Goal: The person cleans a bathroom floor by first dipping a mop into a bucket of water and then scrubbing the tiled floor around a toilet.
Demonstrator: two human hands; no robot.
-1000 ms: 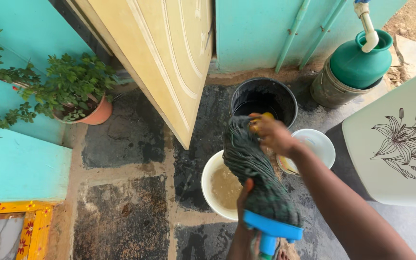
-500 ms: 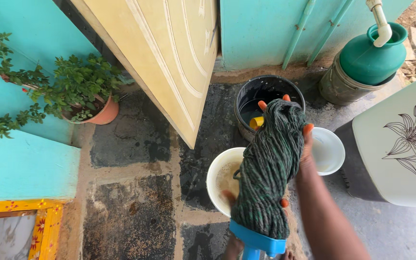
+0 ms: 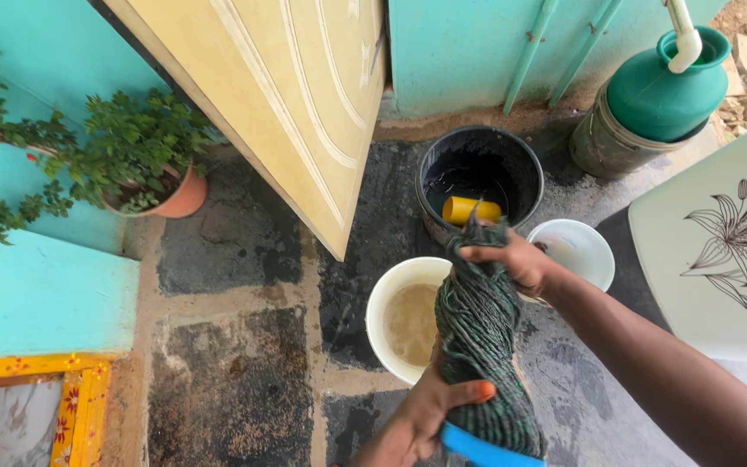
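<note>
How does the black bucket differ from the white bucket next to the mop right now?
The black bucket stands farther off by the wall, with dark water and a yellow cup floating in it; the white bucket sits nearer, beside the mop head, and holds murky brown water with nothing floating. Both are round, open and upright on the wet stone floor.

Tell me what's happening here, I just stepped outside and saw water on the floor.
A person is gripping a dark green string mop head with both bare hands. The right hand clasps its top end, and the left hand grips it low, just above the blue mop base. The mop is held over a white bucket of murky water. Beyond it stands a black bucket with a yellow cup inside, beside a white bowl.
</note>
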